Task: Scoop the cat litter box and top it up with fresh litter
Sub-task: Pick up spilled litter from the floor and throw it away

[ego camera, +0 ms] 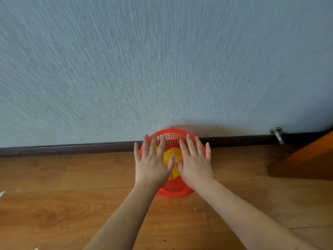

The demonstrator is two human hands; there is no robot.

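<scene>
An orange basket [173, 139] stands on the wood floor [54, 204], with its far side against the dark skirting [72, 147] at the foot of the grey wall [162, 60]. It is a round plastic basket with a mesh wall. Something yellow [173, 156] lies inside it; the hands hide most of it, so I cannot tell what it is. A few small grains show on the near part of the basket bottom, and more are scattered on the floor.

Both hands hover over the basket, palms down, fingers spread. The left hand [152, 164] and the right hand [195, 164] are side by side, with the thumbs almost meeting. Each grip is fully open and holds nothing. Whether the palms touch the rim I cannot tell.

I judge that the basket is light and fairly stiff, though thin mesh plastic may bend a little if squeezed hard. The rim is the best place to take it, one hand on the left side and one on the right. It should stay level, because loose grains can fall through the holes.

For moving, the wall closes the far side. On the right, a metal door stopper [277, 135] sticks out near the skirting, and an orange-brown wooden edge [306, 159] stands well apart from the basket. The floor on the left and on the near side is open, so pulling the basket toward the person looks the easiest way.
</scene>
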